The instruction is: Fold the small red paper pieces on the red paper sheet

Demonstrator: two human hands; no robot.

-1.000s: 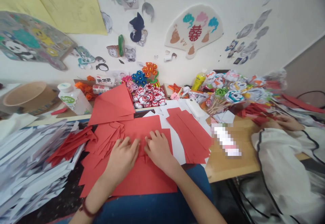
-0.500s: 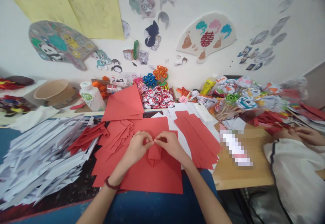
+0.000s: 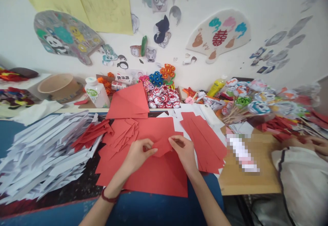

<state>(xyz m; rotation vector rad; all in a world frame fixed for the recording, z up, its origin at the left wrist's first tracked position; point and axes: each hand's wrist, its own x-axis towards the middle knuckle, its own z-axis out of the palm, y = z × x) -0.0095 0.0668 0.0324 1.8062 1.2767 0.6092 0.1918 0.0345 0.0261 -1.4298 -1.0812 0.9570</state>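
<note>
Between my hands is a small piece of red paper (image 3: 163, 146), raised a little over the large red sheets (image 3: 159, 178). My left hand (image 3: 139, 152) pinches its left edge between thumb and fingers. The right edge is pinched by my right hand (image 3: 183, 147). Whether the piece has creases is hard to make out. Beyond my left hand lie several folded red paper strips (image 3: 125, 135). To the right of my right hand is a stack of flat red strips (image 3: 202, 140) on white paper.
Folded white paper strips (image 3: 48, 154) form a big pile at left, with narrow red folded strips (image 3: 92, 133) on it. A white bottle (image 3: 96, 92) and red-and-white paper flowers (image 3: 164, 97) stand at the back. Another person's sleeve (image 3: 302, 174) is at right, beside a wooden board (image 3: 251, 181).
My hands have moved apart, the right one to the right. The red piece, earlier hanging folded below my fingertips, is now spread between them. The view has shifted slightly.
</note>
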